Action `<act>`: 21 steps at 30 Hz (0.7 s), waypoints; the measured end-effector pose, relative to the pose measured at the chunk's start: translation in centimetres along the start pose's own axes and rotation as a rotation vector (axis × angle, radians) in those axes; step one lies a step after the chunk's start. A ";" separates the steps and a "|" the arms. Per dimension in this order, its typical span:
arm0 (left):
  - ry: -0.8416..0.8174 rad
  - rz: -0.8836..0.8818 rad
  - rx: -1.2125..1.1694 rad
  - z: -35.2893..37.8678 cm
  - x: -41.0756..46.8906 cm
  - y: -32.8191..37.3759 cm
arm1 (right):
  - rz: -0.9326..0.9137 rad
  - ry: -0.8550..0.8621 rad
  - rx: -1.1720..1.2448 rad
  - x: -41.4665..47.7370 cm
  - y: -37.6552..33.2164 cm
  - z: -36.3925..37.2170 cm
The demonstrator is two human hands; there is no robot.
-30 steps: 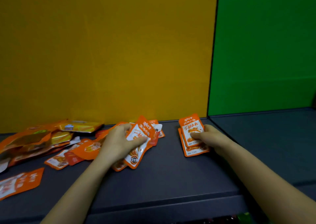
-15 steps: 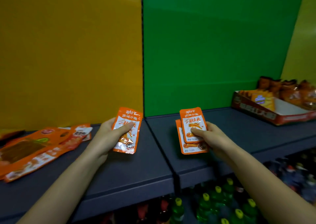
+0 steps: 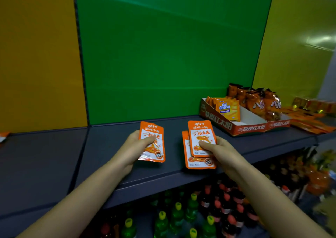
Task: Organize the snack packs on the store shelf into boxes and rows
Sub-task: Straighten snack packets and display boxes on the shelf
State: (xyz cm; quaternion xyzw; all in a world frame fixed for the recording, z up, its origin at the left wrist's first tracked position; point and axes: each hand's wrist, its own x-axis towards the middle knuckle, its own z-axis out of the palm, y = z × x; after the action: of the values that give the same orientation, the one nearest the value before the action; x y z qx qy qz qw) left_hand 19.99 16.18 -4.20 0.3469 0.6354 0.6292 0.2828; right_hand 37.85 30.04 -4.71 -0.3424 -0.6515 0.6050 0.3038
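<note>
closest to you, down under the shelf, stand rows of bottles with green, yellow and red caps.

above them your two bare arms reach out over the dark grey shelf.

your left hand holds one orange snack pack. the thumb lies across the front and the fingers are curled behind it. the pack is up in the air over the shelf, tipped a bit to the right.

your right hand holds a small stack of orange packs, pinched with the thumb on the front. the top one sits higher, and one more peeks out below and to the left. how many are in the stack, you cannot tell. the stack is just beside the left pack, not touching it.

farther back on the right a red cardboard box sits on the shelf. inside it, yellow cal cheese packs stand at the left end and puffy orange bags stand at the back. the front part of the box shows its white floor.

past the box, more flat orange packs lie on the shelf, blurry.

way over at the left edge, a corner of one orange pack shows.

behind it all is a green wall panel, with an orange-yellow panel on the left and a yellow panel on the right.
</note>
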 end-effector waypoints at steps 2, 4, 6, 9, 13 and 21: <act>-0.015 0.019 0.010 2.0 1.3 0.1 | -0.007 -0.011 0.023 1.1 0.0 -1.0; -0.024 0.024 0.023 3.8 2.9 0.2 | -0.009 -0.026 0.057 2.5 0.0 -1.9; -0.028 0.017 0.037 5.5 4.6 0.2 | -0.005 -0.051 0.087 4.3 -0.2 -2.6; -0.035 0.019 0.022 7.7 7.3 0.1 | -0.010 -0.085 0.110 7.6 -0.3 -2.9; -0.043 -0.039 -0.057 9.6 10.8 0.2 | 0.025 -0.155 0.161 12.2 -0.3 -2.9; 0.004 -0.128 -0.140 11.0 15.7 -0.6 | 0.103 -0.307 0.119 19.3 0.4 -3.2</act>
State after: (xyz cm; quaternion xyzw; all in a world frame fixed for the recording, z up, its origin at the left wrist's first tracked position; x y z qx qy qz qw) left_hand 19.27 35.30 -4.08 0.2838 0.6111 0.6536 0.3446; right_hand 29.21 47.64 -5.16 -0.2603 -0.6348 0.7025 0.1892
